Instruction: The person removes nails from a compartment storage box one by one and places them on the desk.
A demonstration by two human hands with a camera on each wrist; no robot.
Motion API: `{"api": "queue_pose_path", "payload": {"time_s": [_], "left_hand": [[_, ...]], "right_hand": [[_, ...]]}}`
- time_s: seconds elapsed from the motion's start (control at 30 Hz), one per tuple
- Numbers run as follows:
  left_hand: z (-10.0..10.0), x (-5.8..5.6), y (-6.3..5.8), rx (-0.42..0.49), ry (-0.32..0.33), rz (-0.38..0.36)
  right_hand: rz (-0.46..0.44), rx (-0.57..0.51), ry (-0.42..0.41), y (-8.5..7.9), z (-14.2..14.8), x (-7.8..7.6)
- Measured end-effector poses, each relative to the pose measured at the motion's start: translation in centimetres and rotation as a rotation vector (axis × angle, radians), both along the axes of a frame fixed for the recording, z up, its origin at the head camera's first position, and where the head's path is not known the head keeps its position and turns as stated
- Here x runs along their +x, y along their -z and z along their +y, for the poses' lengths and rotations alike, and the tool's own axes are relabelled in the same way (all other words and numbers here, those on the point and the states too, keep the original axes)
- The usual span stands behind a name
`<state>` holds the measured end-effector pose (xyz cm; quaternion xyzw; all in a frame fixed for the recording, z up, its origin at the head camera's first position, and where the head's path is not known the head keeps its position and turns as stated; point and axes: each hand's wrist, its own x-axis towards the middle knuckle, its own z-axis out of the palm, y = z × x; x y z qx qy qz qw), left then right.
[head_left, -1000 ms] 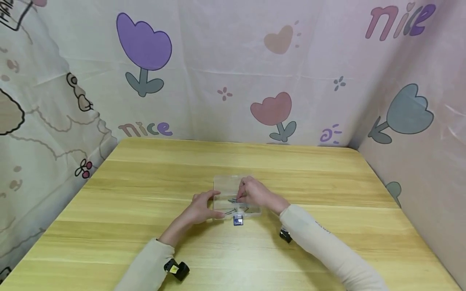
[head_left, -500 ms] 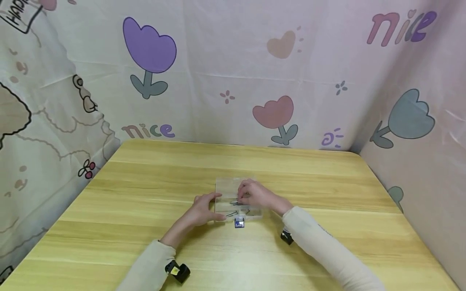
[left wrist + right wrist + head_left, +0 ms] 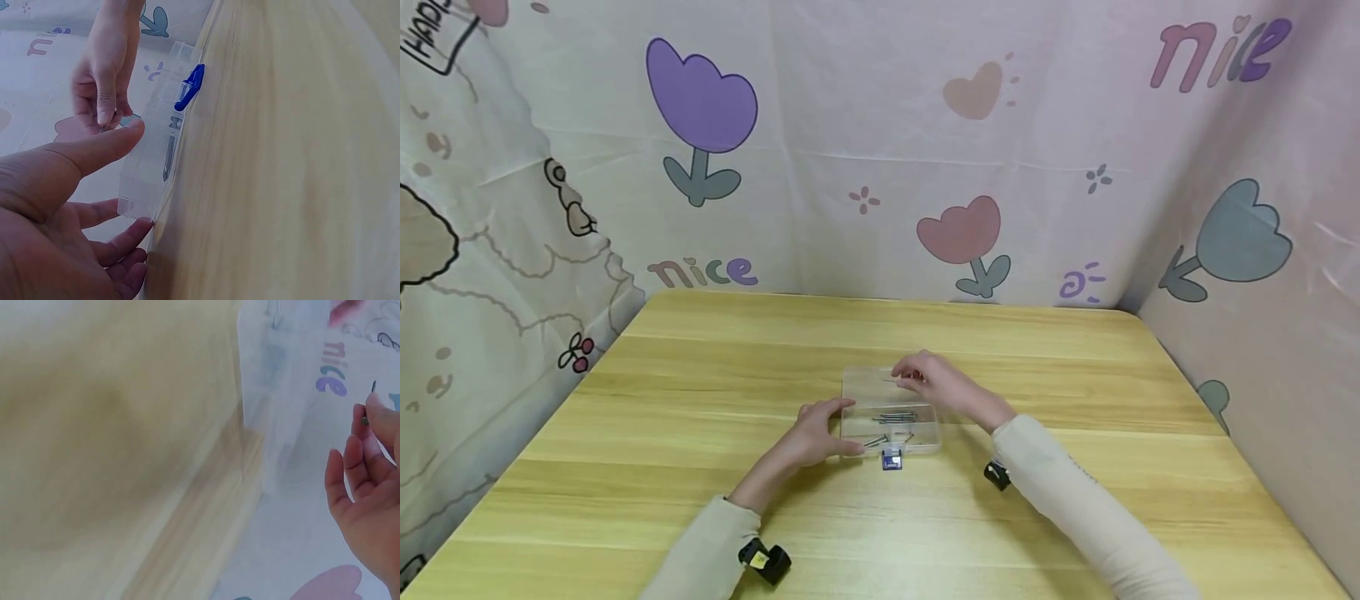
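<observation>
Reaching in from the near edge of a pale wood-grain table (image 3: 880,533), a left arm in a cream sleeve (image 3: 703,546) slants up to the right, a small black camera (image 3: 765,558) at its wrist. A right arm in a matching sleeve (image 3: 1075,500) angles up to the left, a second black camera (image 3: 997,475) beside its cuff.

A low, rectangular, clear plastic box (image 3: 927,427) sits on the tabletop between the two hands. Its blue latch (image 3: 891,459) hangs at the front. Behind it, the front row holds slender metal screws (image 3: 876,440) on the left and a small metal piece (image 3: 909,437) on the right; several thin, dark metal rods (image 3: 895,417) lie across the rear compartment. The clear flat lid (image 3: 865,385) is folded back at the rear.

The left hand (image 3: 812,435) holds the box's left end, thumb at the front and fingers spread wide towards the back. Farther off, the right hand (image 3: 943,387) hangs over the lid, thumb and index finger pinching a thin, dark metal piece (image 3: 374,386), the other fingers loosely bent. Beyond stands a pale fabric backdrop (image 3: 820,108) printed with tulips.
</observation>
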<state>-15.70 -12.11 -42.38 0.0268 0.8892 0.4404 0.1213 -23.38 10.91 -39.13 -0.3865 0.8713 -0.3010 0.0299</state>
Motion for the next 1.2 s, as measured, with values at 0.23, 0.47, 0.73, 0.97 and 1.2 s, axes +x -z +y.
{"api": "queue_pose_path", "payload": {"time_s": [0.23,0.47,0.73,0.97,1.2], "left_hand": [[0.0,-0.1,0.1,0.003,-0.005,0.001],[-0.1,0.0,0.3,0.019,-0.007,0.003],[-0.1,-0.1,0.4,0.064,-0.012,0.008],[0.0,-0.1,0.3,0.079,-0.003,0.004],[-0.1,-0.1,0.3,0.074,0.001,0.009]], "right_hand": [[0.076,0.018,0.041,-0.1,1.8,-1.0],[0.04,0.012,0.13,0.5,4.1,-1.9],[-0.034,-0.008,0.203,1.2,6.4,-1.9],[-0.101,-0.001,0.253,2.5,8.1,-2.2],[-0.126,-0.001,0.285,3.1,9.6,-2.5]]}}
